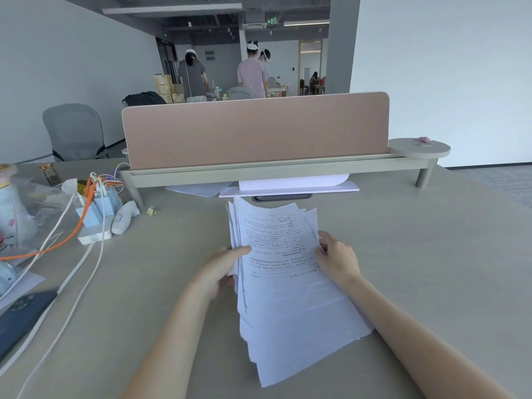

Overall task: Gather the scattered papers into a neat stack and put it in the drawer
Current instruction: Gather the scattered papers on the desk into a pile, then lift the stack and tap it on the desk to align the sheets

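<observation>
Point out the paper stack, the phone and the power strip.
paper stack (283, 263), head view, printed top sheet
phone (20, 318), head view, middle of its dark back
power strip (95, 233), head view, white body near the plugs

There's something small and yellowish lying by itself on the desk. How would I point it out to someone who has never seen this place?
Start at the pink divider panel across the back of the desk and drop to the left leg of its shelf. Just right of that leg lies a small cluster of yellow binder clips. It sits apart from the white power strip and cables further left, and is the only yellow thing on bare desk.
</observation>
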A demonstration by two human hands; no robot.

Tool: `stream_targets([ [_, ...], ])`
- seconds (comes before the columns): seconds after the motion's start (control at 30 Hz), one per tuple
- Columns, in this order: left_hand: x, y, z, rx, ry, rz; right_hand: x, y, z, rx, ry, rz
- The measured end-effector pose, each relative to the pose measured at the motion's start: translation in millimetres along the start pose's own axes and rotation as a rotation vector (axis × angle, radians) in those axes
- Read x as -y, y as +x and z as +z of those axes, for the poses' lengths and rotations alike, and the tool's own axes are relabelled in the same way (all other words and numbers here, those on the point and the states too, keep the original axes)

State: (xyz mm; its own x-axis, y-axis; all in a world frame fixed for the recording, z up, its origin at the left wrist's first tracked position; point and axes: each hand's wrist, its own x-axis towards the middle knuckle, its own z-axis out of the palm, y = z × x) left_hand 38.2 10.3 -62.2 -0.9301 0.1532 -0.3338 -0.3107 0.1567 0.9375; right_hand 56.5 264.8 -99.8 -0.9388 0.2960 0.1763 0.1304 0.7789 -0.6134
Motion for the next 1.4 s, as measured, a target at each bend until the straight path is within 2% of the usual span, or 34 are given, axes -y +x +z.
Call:
stream_targets([
  [0.13, -2.7, -8.1, 2.5, 0.095, 0.046, -0.007, -3.0, 3.3, -0.2, 0.033, 0.005, -0.008],
  [0.3, -8.5, -13.6, -2.1, 0.086, -0.051, 0.062, -1.6, 4.2, -6.2, 0.056, 0.174, 0.071],
  [0.37, -12.1, -17.9, -4.1, 0.083, -0.115, 0.105, 2.1, 2.5, -12.6, 0.079, 0.352, 0.117],
  [0.47, -16.0, -23.2, -6.4, 0.085, -0.183, 0.182, 4.9, -0.1, -26.0, 0.131, 0.864, 0.259],
  [0.53, -18.8, -25.8, -5.2, 0.074, -0.202, 0.205, 9.3, -3.7, -37.7, 0.208, 1.055, 0.293],
  [0.6, -26.4, -28.4, -4.4, 0.066, -0.23, 0.219, 17.8, -6.0, -49.5, 0.236, 1.071, 0.238],
  [0.73, -54.7, -32.7, -8.0, 0.038, -0.155, 0.328, 38.0, 2.9, -73.9, 0.137, 1.02, 0.075],
  [0.93, -96.5, -37.9, -13.3, -0.15, -0.161, 0.511, 77.8, 15.6, -105.7, 0.029, 0.953, -0.115],
  [1.13, -106.7, -42.9, -8.4, -0.242, -0.205, 0.6, 93.5, 13.2, -104.4, -0.026, 0.912, -0.15],
  [1.4, -96.5, -46.3, -2.3, -0.237, -0.243, 0.62, 88.5, 5.0, -98.8, -0.037, 0.962, -0.123],
])
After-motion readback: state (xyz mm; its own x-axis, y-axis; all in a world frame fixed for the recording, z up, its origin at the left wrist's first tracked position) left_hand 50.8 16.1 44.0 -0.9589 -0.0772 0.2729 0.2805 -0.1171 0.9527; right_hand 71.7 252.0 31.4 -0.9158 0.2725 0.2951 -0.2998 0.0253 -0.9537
